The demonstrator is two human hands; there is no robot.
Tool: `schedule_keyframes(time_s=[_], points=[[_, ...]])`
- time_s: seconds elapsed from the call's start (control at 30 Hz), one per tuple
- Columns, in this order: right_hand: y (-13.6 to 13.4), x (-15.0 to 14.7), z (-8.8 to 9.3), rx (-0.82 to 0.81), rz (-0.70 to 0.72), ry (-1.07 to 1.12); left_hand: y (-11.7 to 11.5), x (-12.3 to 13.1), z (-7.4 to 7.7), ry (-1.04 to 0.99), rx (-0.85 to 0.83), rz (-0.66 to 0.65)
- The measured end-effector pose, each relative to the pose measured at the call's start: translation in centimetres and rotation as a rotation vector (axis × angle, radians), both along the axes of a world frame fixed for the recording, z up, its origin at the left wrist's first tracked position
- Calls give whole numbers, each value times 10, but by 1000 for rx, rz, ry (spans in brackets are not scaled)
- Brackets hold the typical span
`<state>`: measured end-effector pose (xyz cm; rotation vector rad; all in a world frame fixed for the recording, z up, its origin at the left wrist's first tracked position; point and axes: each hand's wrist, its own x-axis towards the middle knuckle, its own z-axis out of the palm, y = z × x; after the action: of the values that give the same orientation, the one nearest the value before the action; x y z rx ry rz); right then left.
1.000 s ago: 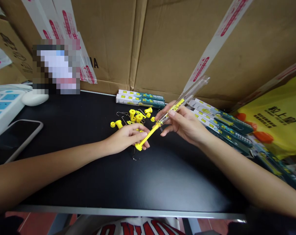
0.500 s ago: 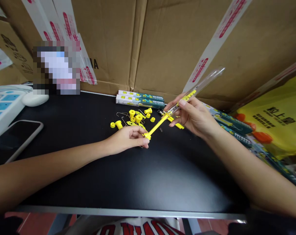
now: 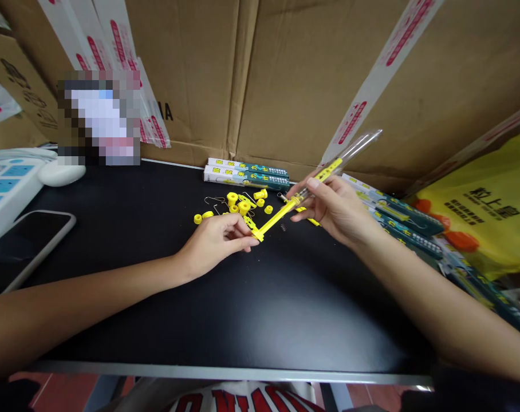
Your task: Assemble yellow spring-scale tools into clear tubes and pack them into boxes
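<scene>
My left hand (image 3: 219, 240) is closed, thumb and fingers pinching the flanged lower end of a yellow plastic rod (image 3: 277, 219). The rod slants up to the right into a clear plastic tube (image 3: 358, 146), where a yellow strip with dark holes or marks shows through the wall. Around the tube's lower part the fingers of my right hand (image 3: 335, 209) are closed. Just behind my left hand lie several small yellow plastic caps (image 3: 244, 207) and thin metal hooks (image 3: 214, 199). A small spring (image 3: 283, 227) rests on the table under the rod.
Printed narrow boxes (image 3: 245, 175) lie at the back of the black table (image 3: 260, 320); more boxes (image 3: 414, 237) line the right side beside a yellow bag (image 3: 479, 200). At left are a phone (image 3: 26, 246) and a power strip (image 3: 11, 186). Large cardboard (image 3: 294, 80) stands behind.
The tube has come down and left along the rod, and its inner yellow strip now shows its flat side. My left hand has shifted slightly up and left.
</scene>
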<state>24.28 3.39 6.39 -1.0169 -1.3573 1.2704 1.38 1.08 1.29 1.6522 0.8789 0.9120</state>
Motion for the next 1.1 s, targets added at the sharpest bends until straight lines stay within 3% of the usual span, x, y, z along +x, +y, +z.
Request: schedule_keyframes(time_s=[0.17,0.43,0.77,1.1], points=[[-9,-11,-6,-37,14,8,-1,-1,2,61,129,59],[-21,-25,-21,-127,67,-25,-3,-2,1,81,220,37],[-30,-34,-32,-111,36,32,-6,-1,0,118,219,29],[-28,-33,-31,-129,67,-4,-5,-1,-1,68,200,66]])
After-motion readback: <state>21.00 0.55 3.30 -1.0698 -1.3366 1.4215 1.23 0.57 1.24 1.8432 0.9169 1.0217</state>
